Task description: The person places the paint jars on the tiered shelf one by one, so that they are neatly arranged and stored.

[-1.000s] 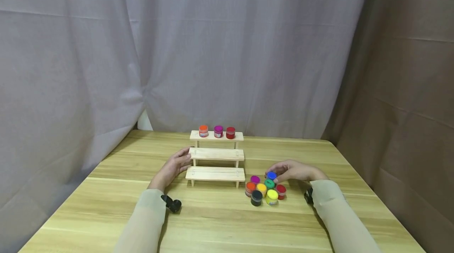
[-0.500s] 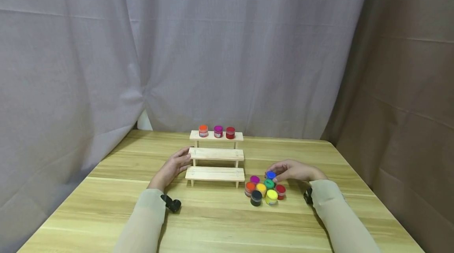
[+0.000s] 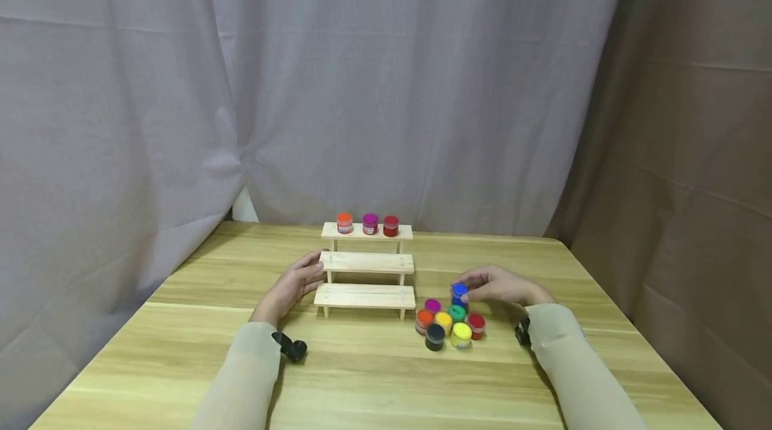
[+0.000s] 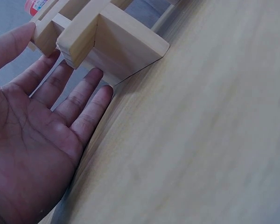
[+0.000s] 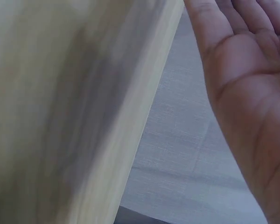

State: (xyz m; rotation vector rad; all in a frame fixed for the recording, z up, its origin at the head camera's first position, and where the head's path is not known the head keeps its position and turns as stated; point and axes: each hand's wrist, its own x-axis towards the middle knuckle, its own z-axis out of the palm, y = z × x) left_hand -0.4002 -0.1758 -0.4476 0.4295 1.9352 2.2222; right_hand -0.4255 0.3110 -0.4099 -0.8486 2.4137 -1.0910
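My right hand (image 3: 497, 284) pinches a blue-lidded paint jar (image 3: 459, 293) between thumb and fingers, just behind the green jar (image 3: 456, 313). In the right wrist view only the palm and finger bases show; the jar is out of that frame. My left hand (image 3: 297, 284) is at the left side of a three-step wooden stand (image 3: 365, 295). In the left wrist view its fingers (image 4: 79, 100) are extended, with the tips against the end of the stand. On the top step stand an orange jar (image 3: 344, 223), a purple jar (image 3: 370, 224) and a red jar (image 3: 391, 226).
Right of the stand several jars cluster on the wooden table (image 3: 362, 383): purple (image 3: 432, 307), orange (image 3: 425, 321), amber (image 3: 443, 321), black (image 3: 435, 337), yellow (image 3: 461, 335) and red (image 3: 476, 326). A grey curtain (image 3: 410, 95) hangs behind the table.
The right hand has raised the blue jar slightly, so more of its side shows above the green jar. The left hand stays at the stand.
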